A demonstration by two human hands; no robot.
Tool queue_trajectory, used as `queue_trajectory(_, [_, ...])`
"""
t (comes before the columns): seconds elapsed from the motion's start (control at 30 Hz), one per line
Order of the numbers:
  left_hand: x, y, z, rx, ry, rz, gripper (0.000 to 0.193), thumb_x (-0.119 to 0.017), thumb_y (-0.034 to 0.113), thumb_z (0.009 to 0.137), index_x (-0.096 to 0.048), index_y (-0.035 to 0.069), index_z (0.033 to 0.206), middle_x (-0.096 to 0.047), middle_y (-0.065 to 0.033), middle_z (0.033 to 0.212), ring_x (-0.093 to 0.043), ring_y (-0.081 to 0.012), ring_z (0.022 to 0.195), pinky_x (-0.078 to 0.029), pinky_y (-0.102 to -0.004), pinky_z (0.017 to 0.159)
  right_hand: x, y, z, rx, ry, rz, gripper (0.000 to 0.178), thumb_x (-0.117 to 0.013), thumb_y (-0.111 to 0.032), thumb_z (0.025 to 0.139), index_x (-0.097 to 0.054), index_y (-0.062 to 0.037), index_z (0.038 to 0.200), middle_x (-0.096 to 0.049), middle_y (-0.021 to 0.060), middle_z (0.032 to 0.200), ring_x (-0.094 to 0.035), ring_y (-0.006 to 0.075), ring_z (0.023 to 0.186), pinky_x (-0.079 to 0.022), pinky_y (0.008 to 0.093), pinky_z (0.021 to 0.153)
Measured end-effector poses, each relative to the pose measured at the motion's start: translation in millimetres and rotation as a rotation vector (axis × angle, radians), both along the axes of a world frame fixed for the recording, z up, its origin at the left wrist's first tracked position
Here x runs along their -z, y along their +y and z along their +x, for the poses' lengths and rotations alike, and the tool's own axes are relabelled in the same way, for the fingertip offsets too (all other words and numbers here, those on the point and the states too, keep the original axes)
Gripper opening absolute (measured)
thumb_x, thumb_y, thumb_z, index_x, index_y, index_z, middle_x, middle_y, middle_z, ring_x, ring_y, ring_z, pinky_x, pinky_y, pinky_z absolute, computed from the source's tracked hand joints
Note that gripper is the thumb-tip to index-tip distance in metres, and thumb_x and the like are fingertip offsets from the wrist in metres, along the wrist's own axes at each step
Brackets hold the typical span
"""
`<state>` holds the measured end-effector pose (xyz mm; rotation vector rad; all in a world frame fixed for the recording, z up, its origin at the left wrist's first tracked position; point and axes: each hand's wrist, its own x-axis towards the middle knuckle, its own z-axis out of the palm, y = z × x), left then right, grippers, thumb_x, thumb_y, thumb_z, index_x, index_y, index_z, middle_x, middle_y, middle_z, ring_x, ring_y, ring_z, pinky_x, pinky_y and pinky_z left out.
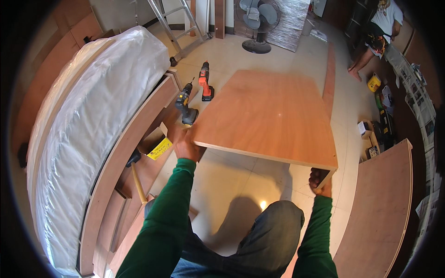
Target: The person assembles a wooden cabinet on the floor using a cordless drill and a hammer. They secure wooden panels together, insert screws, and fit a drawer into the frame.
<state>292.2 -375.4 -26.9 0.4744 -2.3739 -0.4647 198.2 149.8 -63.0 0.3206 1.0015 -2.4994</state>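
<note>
A broad reddish-brown plywood piece [269,116] spans the space in front of me, its near edge raised off the floor. A short side board shows beneath its near right corner, so it looks like a shallow open box. My left hand [186,147] grips it at the near left corner. At the near right corner my right hand [320,183] has its fingers curled round the side board. Just beyond my left hand, a black and yellow cordless drill [185,105] stands upright. An orange and black cordless drill [205,82] stands behind that one.
On the left, a plastic-wrapped mattress [102,106] lies on a wooden bed frame [125,143]. Beside it are a yellow screw box [159,147] and a mallet [137,178]. A ladder [178,28], a fan [258,23] and another person [382,32] are farther off. A wooden panel [378,208] lies right.
</note>
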Motion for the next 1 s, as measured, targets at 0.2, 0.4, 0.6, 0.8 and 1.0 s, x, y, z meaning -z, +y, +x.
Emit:
queue_trajectory(0.2, [57.6,55.0,32.3,-0.095,0.194,0.303,0.058,-0.055,-0.008,0.075,-0.072,0.007,0.128,-0.071,-0.0194,0.111,-0.069,-0.0399,0.105,-0.055,-0.0421,0.096,-182.9,-38.9,-21.9,0.004,0.182,0.469,0.049,-0.054,-0.063,0.103,-0.061,-0.0160,0.093,-0.051,-0.0030,0.063,-0.044,0.0067,0.041,-0.035,0.0205,0.034])
queue_trajectory(0.4, [105.6,135.3,34.8,-0.071,0.442,0.954,0.044,-0.066,-0.007,0.085,-0.069,-0.002,0.129,-0.073,-0.0141,0.113,-0.069,-0.0257,0.105,-0.053,-0.0364,0.098,-344.0,-113.8,-29.8,-0.139,0.386,0.797,0.043,-0.062,-0.056,0.102,-0.064,-0.0145,0.090,-0.050,-0.0043,0.052,-0.045,0.0061,0.031,-0.034,0.0195,0.028])
queue_trajectory(0.6, [95.4,222.7,44.9,-0.048,0.502,1.360,0.031,-0.076,0.008,0.095,-0.069,-0.005,0.122,-0.074,-0.0096,0.108,-0.067,-0.0181,0.099,-0.053,-0.0355,0.093,-413.5,-218.0,-24.0,-0.395,0.599,1.035,0.040,-0.070,-0.043,0.100,-0.064,-0.0054,0.088,-0.054,-0.0025,0.054,-0.044,0.0036,0.034,-0.036,0.0180,0.028])
queue_trajectory(0.8, [123.0,275.5,54.5,0.139,0.343,1.225,0.028,-0.075,0.025,0.098,-0.072,0.003,0.115,-0.075,-0.0068,0.100,-0.069,-0.0174,0.087,-0.056,-0.0373,0.080,-416.0,-265.8,-33.8,-0.377,0.656,1.189,0.035,-0.072,-0.036,0.098,-0.067,-0.0010,0.094,-0.058,0.0000,0.062,-0.045,0.0040,0.037,-0.033,0.0193,0.029])
queue_trajectory(1.0, [78.8,285.0,66.9,0.584,-0.248,1.361,0.079,-0.077,0.049,0.090,-0.054,-0.001,0.147,-0.071,-0.0241,0.126,-0.070,-0.0327,0.115,-0.053,-0.0364,0.099,-404.0,-291.2,-30.4,-0.405,0.733,1.279,0.027,-0.070,-0.026,0.097,-0.069,0.0007,0.100,-0.064,0.0051,0.073,-0.047,0.0095,0.039,-0.032,0.0251,0.030])
